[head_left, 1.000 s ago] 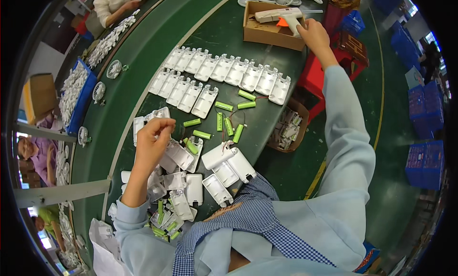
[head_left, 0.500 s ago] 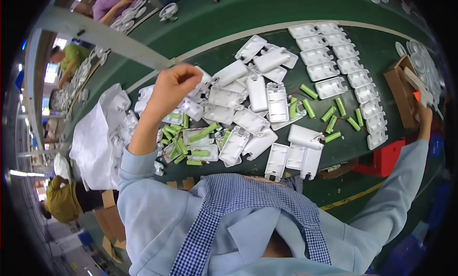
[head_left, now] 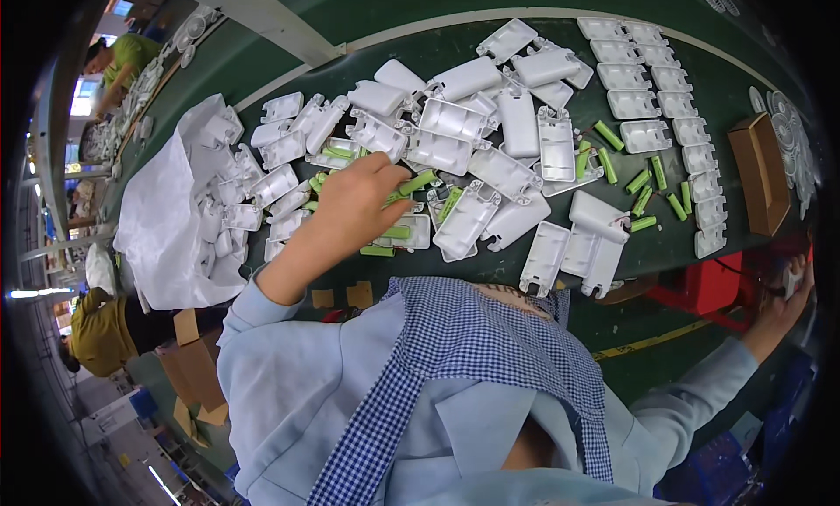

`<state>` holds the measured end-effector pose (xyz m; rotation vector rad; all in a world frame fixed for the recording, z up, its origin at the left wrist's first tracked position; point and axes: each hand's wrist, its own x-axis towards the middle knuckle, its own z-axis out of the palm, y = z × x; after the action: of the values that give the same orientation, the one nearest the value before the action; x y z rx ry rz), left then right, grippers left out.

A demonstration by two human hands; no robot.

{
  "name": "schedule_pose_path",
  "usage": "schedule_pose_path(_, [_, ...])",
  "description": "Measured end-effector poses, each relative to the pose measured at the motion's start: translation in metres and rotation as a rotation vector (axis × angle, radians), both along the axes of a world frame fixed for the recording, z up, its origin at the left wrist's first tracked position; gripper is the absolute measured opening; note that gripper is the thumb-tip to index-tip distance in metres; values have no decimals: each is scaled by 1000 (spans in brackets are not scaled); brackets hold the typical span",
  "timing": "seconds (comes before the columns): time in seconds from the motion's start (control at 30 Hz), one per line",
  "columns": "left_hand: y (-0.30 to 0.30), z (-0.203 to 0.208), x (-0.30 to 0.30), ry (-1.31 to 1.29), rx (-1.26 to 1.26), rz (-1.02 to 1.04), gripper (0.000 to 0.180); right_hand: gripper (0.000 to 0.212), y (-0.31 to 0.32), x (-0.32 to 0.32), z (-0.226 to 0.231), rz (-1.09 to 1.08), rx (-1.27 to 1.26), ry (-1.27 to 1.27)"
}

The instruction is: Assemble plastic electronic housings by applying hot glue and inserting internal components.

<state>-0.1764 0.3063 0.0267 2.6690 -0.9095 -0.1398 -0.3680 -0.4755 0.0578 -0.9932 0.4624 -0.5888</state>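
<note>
My left hand (head_left: pixel 354 200) is over the pile on the left half of the bench, its thumb and bent fingers around one end of a long green battery (head_left: pixel 416 183). More green batteries (head_left: pixel 395 232) lie under and beside it, some in open white plastic casings (head_left: pixel 439 152). At the far right, past the bench's near edge, my right hand (head_left: pixel 777 306) has its fingers closed around a small whitish object (head_left: pixel 793 278), which is too blurred to name.
Two columns of white casings (head_left: pixel 646 137) stand at right, with loose green batteries (head_left: pixel 659 172) beside them. A brown cardboard box (head_left: pixel 759 173) is at the right edge, above a red stool (head_left: pixel 710 283). A white sack (head_left: pixel 157 230) spills casings at left. Other people work beyond.
My left hand has come down onto the batteries from above the pile. My right hand has moved from the cardboard box down toward me. The view has shifted.
</note>
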Motion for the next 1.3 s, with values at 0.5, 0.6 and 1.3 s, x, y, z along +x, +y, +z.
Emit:
schedule_pose_path(0.5, [7, 23, 46, 793, -1015, 236, 27, 23, 229, 32, -7, 236, 353, -524])
schedule_pose_path(0.6, [-50, 27, 72, 815, -952, 68, 22, 33, 257, 45, 5, 259, 259, -462])
schedule_pose_path(1.3, [-142, 37, 109, 1047, -517, -77, 11, 56, 244, 41, -15, 152, -30, -230])
